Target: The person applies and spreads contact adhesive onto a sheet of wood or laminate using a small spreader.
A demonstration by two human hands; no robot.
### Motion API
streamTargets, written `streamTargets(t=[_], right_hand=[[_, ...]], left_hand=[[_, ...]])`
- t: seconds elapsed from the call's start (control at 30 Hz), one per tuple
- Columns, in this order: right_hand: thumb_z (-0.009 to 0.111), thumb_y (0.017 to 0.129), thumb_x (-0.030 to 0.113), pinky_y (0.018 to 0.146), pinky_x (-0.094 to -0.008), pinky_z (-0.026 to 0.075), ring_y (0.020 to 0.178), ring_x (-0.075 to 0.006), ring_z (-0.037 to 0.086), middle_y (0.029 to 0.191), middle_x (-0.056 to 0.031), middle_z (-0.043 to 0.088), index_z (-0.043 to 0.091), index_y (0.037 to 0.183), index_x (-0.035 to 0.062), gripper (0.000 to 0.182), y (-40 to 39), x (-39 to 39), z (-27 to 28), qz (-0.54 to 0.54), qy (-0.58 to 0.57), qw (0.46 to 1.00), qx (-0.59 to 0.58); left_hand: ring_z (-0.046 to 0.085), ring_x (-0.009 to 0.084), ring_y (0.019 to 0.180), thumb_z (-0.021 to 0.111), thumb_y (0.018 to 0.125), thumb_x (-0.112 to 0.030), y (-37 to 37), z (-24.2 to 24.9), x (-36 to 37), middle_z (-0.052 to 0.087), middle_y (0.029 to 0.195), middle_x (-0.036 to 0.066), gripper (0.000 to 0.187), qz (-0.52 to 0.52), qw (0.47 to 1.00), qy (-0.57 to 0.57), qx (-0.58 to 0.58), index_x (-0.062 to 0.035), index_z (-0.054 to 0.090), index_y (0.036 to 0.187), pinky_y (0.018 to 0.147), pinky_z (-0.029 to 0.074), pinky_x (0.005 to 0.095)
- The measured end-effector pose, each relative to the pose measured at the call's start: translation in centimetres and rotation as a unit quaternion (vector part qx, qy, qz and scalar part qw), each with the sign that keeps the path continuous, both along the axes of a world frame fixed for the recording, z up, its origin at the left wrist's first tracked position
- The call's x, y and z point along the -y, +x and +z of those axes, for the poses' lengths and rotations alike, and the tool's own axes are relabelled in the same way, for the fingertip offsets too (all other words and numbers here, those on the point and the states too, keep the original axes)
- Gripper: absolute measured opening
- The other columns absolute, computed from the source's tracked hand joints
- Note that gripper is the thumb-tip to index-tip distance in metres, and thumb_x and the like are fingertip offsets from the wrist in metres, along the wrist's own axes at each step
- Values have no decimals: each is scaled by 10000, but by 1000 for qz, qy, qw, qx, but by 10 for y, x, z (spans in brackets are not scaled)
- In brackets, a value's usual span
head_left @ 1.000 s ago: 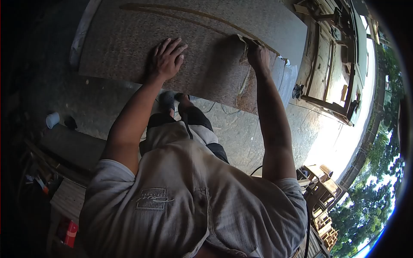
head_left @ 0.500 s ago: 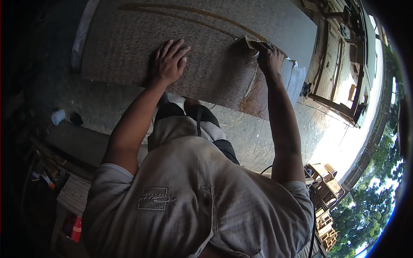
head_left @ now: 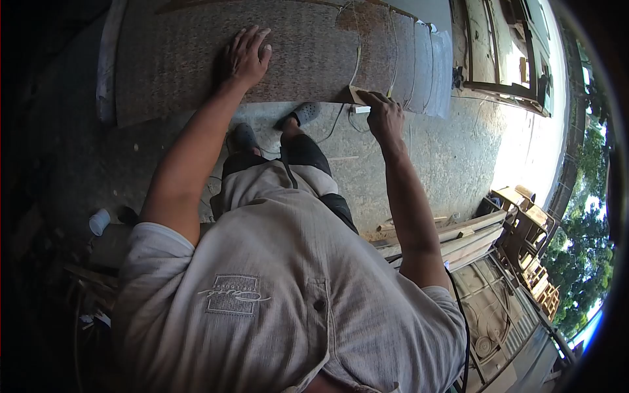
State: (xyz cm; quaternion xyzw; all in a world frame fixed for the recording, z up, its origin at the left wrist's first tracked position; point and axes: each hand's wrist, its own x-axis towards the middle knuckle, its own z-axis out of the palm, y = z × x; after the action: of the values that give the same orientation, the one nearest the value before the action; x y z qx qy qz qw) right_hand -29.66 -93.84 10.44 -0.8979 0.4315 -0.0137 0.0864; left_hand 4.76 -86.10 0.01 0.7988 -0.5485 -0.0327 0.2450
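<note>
A brown, speckled panel (head_left: 177, 72) lies across the upper part of the view. My left hand (head_left: 247, 60) rests on it, fingers stretched out and palm down. At the panel's near edge, my right hand (head_left: 385, 119) grips a flat scraper (head_left: 356, 95), whose thin, light-brown end shows to the left of the fingers. Thin pale ridges run from that edge up the panel to a wet-looking reddish-brown patch (head_left: 367, 18). Beyond the ridges, whitish plastic-like sheeting (head_left: 440, 72) covers the right end.
Below the panel is a concrete floor (head_left: 367, 180) with a cable on it; my feet in grey clogs (head_left: 306, 112) stand there. Wooden frames (head_left: 504, 92) are at the upper right. Planks (head_left: 445, 236) and stacked wooden furniture (head_left: 527, 223) lie at the right. A white cup (head_left: 99, 222) sits at left.
My right hand has drawn the scraper toward me, from the panel's middle to its near edge, leaving ridged streaks. The view has shifted, so the panel appears higher. My left hand stays flat on it.
</note>
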Motion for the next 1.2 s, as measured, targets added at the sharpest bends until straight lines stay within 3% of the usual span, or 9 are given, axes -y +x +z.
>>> streamTargets(t=[0.1,0.23,0.33,0.43,0.6,0.67,0.77,0.9,1.2], right_hand=[[573,878,125,826,-406,517,957,-290,688,1097,-101,713,709,1129,162,288,32,3,46,-111,152,981,-37],[622,874,327,767,-362,512,846,-210,681,911,-188,691,661,1157,67,385,62,63,44,-102,278,896,330],[561,895,262,832,-417,525,974,-369,667,1054,-172,696,692,1161,175,309,122,125,58,-60,127,970,200],[522,915,204,826,-429,530,987,-355,667,1116,-134,691,694,1172,198,309,171,169,34,22,-24,996,78],[495,885,58,815,-449,541,966,-333,679,1141,-97,687,705,1165,244,396,166,143,-26,190,-85,967,145],[503,858,13,828,-434,551,978,-316,684,1171,-69,685,715,1152,271,445,156,124,-11,227,-37,971,63],[505,861,20,844,-432,547,989,-312,683,1176,-63,685,709,1167,289,456,168,155,25,124,-7,992,27],[493,861,13,843,-422,550,1003,-314,678,1167,-69,687,696,1188,308,486,174,210,0,163,-79,983,5],[495,882,59,921,-410,490,1035,-278,664,1172,-9,692,724,1123,281,400,108,107,-12,70,-32,997,25]], left_hand=[[256,281,1452,456,999,-384,13,13,-8,339,1551,-14,467,25,997,53,56,-294,400,1454,1176,218,508],[240,279,1460,425,1004,-389,13,11,-13,306,1569,-17,473,25,995,66,70,-275,390,1463,1196,185,503],[256,275,1455,453,989,-371,13,17,-14,324,1561,-16,469,17,996,57,60,-248,427,1441,1198,185,493],[261,263,1454,473,982,-356,13,20,-14,336,1555,-18,466,24,997,54,41,-237,437,1431,1195,193,488],[283,245,1446,495,973,-343,13,29,-14,386,1528,-10,453,33,998,57,25,-212,467,1406,1191,209,471],[287,247,1444,499,971,-342,15,32,-15,389,1526,-9,450,32,997,66,27,-208,474,1400,1189,212,472],[294,251,1440,507,966,-341,12,30,-14,396,1520,-7,444,30,998,58,26,-200,489,1387,1185,218,475],[296,256,1438,514,960,-337,13,29,-12,402,1514,-7,437,36,998,58,16,-193,501,1373,1184,216,477],[287,255,1442,462,984,-379,15,14,-12,379,1530,-15,447,31,997,46,46,-208,478,1396,1183,210,475]])
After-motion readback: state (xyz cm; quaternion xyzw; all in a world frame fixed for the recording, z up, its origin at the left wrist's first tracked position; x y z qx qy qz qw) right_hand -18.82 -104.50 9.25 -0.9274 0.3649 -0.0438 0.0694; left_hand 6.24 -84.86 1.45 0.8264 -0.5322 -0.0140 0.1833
